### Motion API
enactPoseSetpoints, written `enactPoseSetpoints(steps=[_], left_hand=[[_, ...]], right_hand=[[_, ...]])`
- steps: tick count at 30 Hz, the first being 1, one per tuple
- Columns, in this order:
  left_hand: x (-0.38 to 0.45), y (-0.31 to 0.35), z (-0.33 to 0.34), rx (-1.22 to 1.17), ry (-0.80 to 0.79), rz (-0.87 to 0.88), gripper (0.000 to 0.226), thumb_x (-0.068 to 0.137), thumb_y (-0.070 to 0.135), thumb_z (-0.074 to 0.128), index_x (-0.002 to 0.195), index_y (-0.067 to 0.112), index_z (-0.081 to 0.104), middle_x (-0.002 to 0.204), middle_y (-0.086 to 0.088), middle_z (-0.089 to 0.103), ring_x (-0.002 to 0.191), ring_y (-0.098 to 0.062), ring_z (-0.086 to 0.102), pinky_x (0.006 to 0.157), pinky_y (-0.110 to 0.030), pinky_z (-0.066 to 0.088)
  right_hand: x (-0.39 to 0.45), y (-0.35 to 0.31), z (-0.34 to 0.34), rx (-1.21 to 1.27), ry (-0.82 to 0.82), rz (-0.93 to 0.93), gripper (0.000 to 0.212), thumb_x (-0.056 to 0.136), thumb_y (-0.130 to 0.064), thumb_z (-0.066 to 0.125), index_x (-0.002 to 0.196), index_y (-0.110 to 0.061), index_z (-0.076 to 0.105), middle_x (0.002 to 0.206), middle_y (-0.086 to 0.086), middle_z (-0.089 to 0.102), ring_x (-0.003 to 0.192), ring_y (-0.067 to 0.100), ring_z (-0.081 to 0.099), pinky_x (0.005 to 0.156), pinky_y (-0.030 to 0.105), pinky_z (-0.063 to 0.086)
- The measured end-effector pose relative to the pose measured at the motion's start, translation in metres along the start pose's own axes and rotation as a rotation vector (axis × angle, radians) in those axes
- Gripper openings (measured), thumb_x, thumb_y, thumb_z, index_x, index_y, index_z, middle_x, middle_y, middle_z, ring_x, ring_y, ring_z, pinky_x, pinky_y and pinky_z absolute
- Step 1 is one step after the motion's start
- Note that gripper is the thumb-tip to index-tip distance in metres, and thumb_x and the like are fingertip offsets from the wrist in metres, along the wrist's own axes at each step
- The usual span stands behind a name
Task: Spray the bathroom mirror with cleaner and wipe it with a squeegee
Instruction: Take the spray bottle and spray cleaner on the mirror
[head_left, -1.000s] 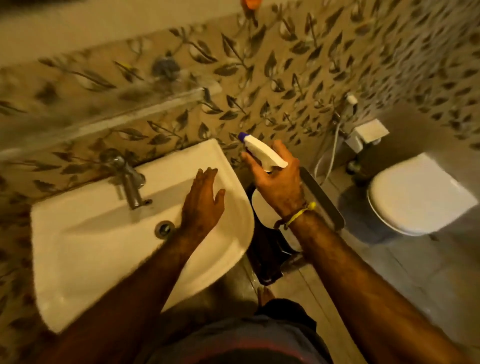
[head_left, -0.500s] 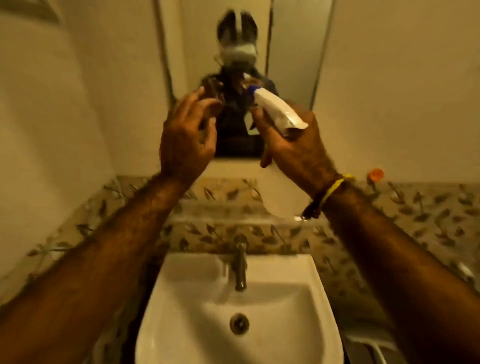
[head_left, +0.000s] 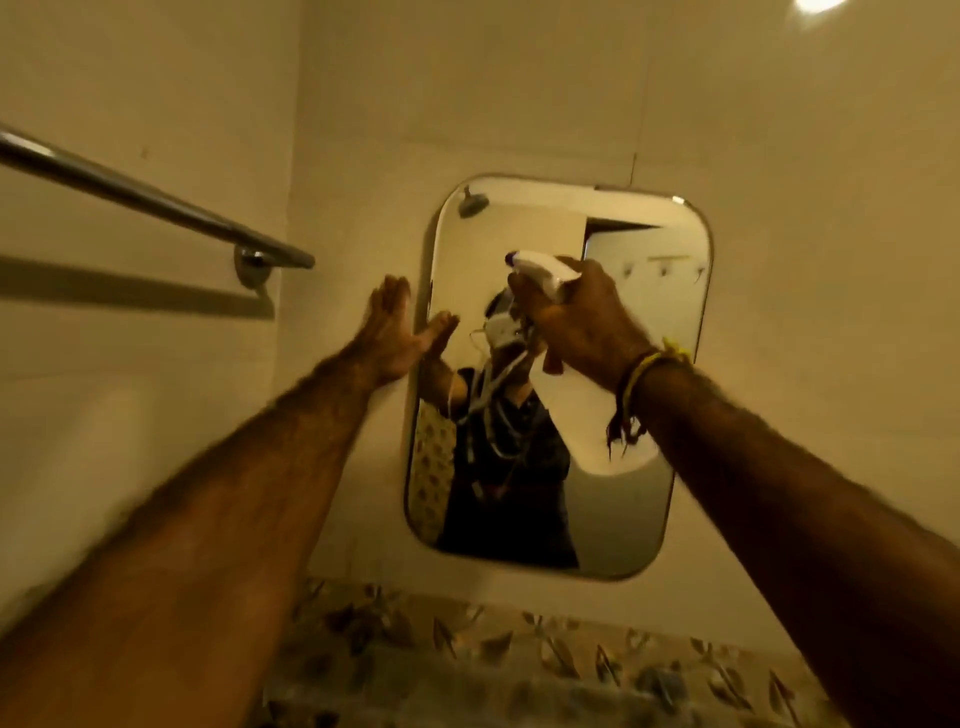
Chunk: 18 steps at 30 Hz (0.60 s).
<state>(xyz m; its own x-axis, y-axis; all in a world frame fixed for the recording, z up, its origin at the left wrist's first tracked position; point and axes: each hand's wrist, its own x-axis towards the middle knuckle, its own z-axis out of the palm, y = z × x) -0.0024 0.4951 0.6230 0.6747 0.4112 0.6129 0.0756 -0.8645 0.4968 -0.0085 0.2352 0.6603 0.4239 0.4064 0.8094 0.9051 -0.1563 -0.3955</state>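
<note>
The white spray bottle (head_left: 545, 270), showing no readable label, is being gripped by the right hand (head_left: 576, 322), fingers wrapped round its neck before the rounded wall mirror (head_left: 639, 322). The left hand (head_left: 389, 332) is resting flat, fingers extended, at the mirror's left edge, near a chrome towel bar (head_left: 156, 202).

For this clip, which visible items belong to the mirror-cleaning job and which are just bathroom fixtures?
Part of the job:
- mirror
- spray bottle, gripped in the right hand
- left hand, open and flat at the mirror's left edge

Just there:
- towel bar
- leaf-pattern tiles

No squeegee is in view.
</note>
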Motion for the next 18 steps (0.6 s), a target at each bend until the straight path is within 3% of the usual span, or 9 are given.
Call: enactPoseSetpoints(steps=[2,6,8,10,15,18], left_hand=[[0.006,-0.005,0.016,0.07,0.023,-0.011,0.112,0.082,0.082,0.034,0.155,0.017,-0.019,0.163,-0.005,-0.027,0.15,-0.026,-0.025,0.123,-0.046,-0.01],[0.004,-0.007,0.026,0.126,0.062,-0.021,0.113,0.082,0.084,0.032,0.153,0.017,-0.025,0.159,-0.004,-0.035,0.147,-0.025,-0.031,0.114,-0.037,-0.019],[0.0,-0.003,0.025,0.128,0.071,-0.022,0.114,0.082,0.084,0.033,0.153,0.016,-0.025,0.159,-0.004,-0.035,0.148,-0.025,-0.03,0.114,-0.037,-0.019],[-0.001,0.003,0.023,0.147,0.058,-0.026,0.114,0.083,0.083,0.034,0.153,0.015,-0.025,0.16,-0.006,-0.034,0.148,-0.026,-0.029,0.119,-0.039,-0.017],[0.0,0.016,0.017,0.156,-0.018,-0.094,0.12,0.079,0.085,0.035,0.153,0.012,-0.024,0.161,-0.009,-0.032,0.149,-0.029,-0.027,0.124,-0.048,-0.007],[0.003,0.029,0.012,0.133,-0.023,-0.164,0.12,0.08,0.084,0.04,0.156,0.01,-0.015,0.164,-0.011,-0.021,0.152,-0.035,-0.015,0.124,-0.052,0.004]], right_hand=[[0.002,0.01,0.003,-0.008,0.006,0.009,0.038,0.095,-0.04,0.056,0.122,-0.014,0.062,0.104,0.012,0.069,0.088,0.027,0.068,0.076,0.051,0.059],[0.002,0.026,0.003,-0.047,0.034,-0.001,0.031,0.095,-0.04,0.057,0.114,-0.018,0.067,0.083,0.001,0.07,0.061,0.012,0.064,0.057,0.034,0.058],[0.003,0.03,-0.004,-0.05,0.042,0.033,0.024,0.094,-0.041,0.058,0.103,-0.02,0.066,0.075,-0.004,0.066,0.051,0.006,0.062,0.047,0.019,0.049],[0.005,0.031,-0.015,-0.036,0.083,0.058,0.024,0.094,-0.042,0.058,0.106,-0.022,0.064,0.078,-0.002,0.067,0.055,0.006,0.063,0.042,0.011,0.045],[0.004,0.029,-0.055,-0.034,0.184,0.103,0.021,0.094,-0.038,0.059,0.101,-0.018,0.063,0.068,0.0,0.065,0.036,0.006,0.059,0.035,0.013,0.042],[0.0,0.033,-0.078,-0.044,0.275,0.133,0.023,0.094,-0.038,0.06,0.103,-0.017,0.065,0.069,0.002,0.068,0.037,0.007,0.06,0.034,0.013,0.042]])
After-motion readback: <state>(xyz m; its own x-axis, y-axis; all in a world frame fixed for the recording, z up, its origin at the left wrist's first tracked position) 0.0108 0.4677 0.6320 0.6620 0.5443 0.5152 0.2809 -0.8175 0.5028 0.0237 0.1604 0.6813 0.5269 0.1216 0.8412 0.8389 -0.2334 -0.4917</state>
